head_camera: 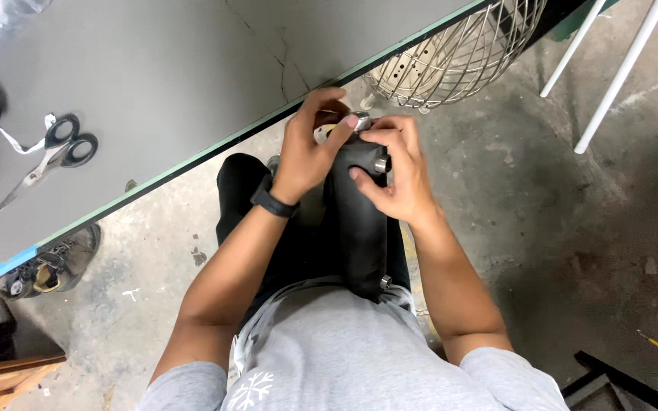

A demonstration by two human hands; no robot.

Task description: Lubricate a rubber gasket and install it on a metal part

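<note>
A long black part (359, 228) with round metal fittings lies along my lap, one end near my chest, the other by the table edge. My left hand (310, 144), with a black band on its wrist, pinches a small silver fitting (361, 119) at the part's far end. Against the same end, my right hand (391, 171) wraps the black part, fingers beside another metal stud (381, 164). A third stud (384, 282) shows near my shirt.
A grey table (154, 68) with a green edge runs diagonally at the upper left, with scissors (51, 156) lying on it. A wire fan guard (458, 49) sits under it at the top. White poles (618, 76) stand at the right. The floor is stained concrete (573, 228).
</note>
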